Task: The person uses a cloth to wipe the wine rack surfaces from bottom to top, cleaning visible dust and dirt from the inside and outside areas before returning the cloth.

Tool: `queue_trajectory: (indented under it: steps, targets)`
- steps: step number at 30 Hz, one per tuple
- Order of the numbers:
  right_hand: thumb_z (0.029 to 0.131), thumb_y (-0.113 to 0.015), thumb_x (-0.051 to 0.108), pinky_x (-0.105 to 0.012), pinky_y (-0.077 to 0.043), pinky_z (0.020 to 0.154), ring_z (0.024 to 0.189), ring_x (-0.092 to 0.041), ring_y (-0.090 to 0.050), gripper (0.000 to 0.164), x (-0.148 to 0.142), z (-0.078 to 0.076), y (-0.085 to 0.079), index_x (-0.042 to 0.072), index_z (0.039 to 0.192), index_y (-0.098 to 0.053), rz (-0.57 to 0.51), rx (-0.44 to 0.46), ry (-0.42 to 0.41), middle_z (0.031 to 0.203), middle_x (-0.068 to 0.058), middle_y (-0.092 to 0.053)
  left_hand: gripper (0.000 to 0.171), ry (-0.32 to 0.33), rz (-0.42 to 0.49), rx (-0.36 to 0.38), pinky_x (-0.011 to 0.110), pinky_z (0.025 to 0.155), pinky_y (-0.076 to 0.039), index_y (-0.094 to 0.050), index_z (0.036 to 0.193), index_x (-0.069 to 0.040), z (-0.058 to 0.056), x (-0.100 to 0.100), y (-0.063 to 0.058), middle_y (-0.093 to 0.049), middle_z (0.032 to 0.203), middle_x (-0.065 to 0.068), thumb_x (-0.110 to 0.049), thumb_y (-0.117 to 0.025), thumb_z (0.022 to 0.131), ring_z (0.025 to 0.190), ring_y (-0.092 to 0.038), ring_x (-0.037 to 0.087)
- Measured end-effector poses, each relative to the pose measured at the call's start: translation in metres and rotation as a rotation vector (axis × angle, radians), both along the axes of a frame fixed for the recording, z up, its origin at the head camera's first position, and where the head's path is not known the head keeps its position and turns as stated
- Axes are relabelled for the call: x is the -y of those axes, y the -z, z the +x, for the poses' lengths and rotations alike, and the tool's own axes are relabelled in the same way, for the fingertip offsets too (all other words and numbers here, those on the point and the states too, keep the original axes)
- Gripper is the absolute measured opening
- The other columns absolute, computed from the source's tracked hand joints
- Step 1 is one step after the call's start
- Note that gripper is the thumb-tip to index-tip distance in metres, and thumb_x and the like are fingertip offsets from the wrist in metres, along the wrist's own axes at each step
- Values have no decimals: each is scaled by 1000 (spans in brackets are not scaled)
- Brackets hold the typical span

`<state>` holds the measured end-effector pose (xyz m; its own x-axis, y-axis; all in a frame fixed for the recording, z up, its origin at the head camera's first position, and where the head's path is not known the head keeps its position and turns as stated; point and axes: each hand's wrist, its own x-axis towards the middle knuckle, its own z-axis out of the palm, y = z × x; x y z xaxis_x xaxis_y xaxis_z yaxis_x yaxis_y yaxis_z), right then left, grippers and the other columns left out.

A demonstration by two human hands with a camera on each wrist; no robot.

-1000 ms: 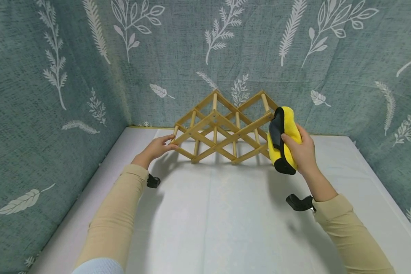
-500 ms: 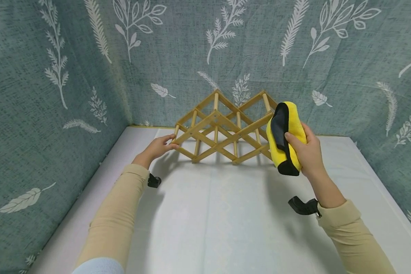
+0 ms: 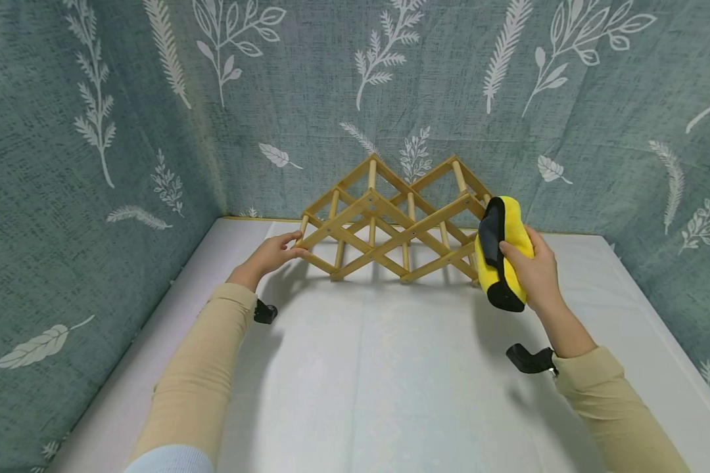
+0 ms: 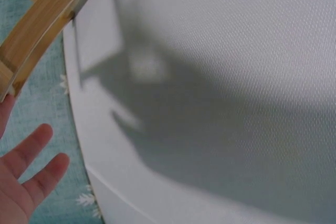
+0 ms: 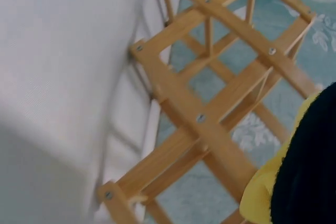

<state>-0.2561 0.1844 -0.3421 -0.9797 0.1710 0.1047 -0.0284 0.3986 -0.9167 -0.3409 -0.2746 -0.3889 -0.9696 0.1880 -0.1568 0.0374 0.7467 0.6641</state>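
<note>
A folding wooden wine rack [image 3: 384, 220] of crossed slats and round dowels stands at the back of the white table. My left hand [image 3: 270, 255] pinches its left end between thumb and forefinger. In the left wrist view, two other fingers [image 4: 44, 174] are spread apart from the wood. My right hand [image 3: 535, 269] grips a folded yellow and dark grey cloth [image 3: 511, 243] with black edging, thumb on the near side. The cloth is at the rack's right end and covers part of it. In the right wrist view, the cloth [image 5: 257, 198] overlaps the nearest slat; contact is unclear.
A white-covered table [image 3: 384, 381] stretches in front of the rack. Teal fabric with white leaf prints hangs as a wall [image 3: 307, 85] behind and at both sides. Black camera mounts [image 3: 529, 359] stick out from both wrists.
The right hand and cloth rise slightly and shift right, then come lower and farther right, uncovering more of the rack's right end. The left hand and rack stay still.
</note>
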Motion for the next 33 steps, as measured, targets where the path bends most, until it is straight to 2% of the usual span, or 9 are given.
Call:
queue_trajectory:
  steps: [5, 10, 14, 19, 23, 26, 29, 33]
  targets:
    - [91, -53, 35, -18, -44, 73, 90, -5, -48, 61, 18, -5, -10, 15, 144, -31, -61, -40, -19, 118, -3, -45, 68, -9, 5, 0, 55, 103, -30, -30, 145, -17, 1, 0, 0, -27, 149, 14, -42, -57, 88, 130, -30, 42]
    - [91, -54, 33, -18, -45, 73, 89, -4, -50, 60, 29, -6, -19, 15, 143, -32, -123, -67, -37, 108, 5, -46, 77, 2, 1, -2, 54, 103, -29, -29, 145, -17, 0, -1, -1, -26, 149, 14, -53, -56, 83, 131, -29, 42]
    - [91, -56, 32, -15, -47, 69, 87, -6, -51, 60, 32, 2, -25, 13, 143, -33, -172, -82, -64, 104, 7, -47, 83, 8, 2, -7, 54, 103, -29, -28, 145, -16, 0, -1, -2, -26, 149, 13, -58, -56, 79, 131, -29, 42]
    - [89, -59, 32, -15, -49, 66, 85, -9, -52, 62, 27, 18, -24, 12, 142, -34, -206, -86, -128, 102, 5, -48, 73, 0, 2, -6, 54, 104, -29, -28, 145, -17, -1, -3, -2, -27, 149, 12, -48, -56, 86, 131, -30, 41]
    - [90, -55, 38, -15, -48, 66, 85, -8, -51, 67, 13, 29, -12, 13, 146, -26, -113, 20, -116, 110, 0, -47, 67, -3, -3, -3, 54, 103, -29, -28, 146, -17, -2, -4, 1, -27, 149, 13, -41, -56, 90, 131, -30, 41]
    - [92, -50, 42, -17, -46, 69, 93, -13, -48, 69, 2, 32, 5, 13, 147, -21, -25, 127, -108, 125, -12, -43, 67, -8, -6, 0, 54, 103, -29, -27, 146, -17, -2, -3, 3, -27, 149, 13, -41, -55, 90, 131, -29, 41]
    - [93, -48, 41, -21, -43, 72, 100, -21, -45, 68, -7, 31, 26, 10, 147, -21, 38, 205, -112, 135, -21, -37, 72, -5, -8, 1, 55, 103, -29, -27, 146, -17, -2, -2, 3, -27, 148, 14, -47, -55, 87, 131, -29, 41]
    - [94, -46, 38, -32, -41, 81, 109, -32, -42, 67, -13, 23, 52, 6, 147, -20, 76, 277, -112, 138, -25, -34, 75, -7, -5, 6, 55, 103, -29, -27, 146, -18, -1, -1, 3, -27, 148, 14, -51, -55, 85, 131, -30, 41]
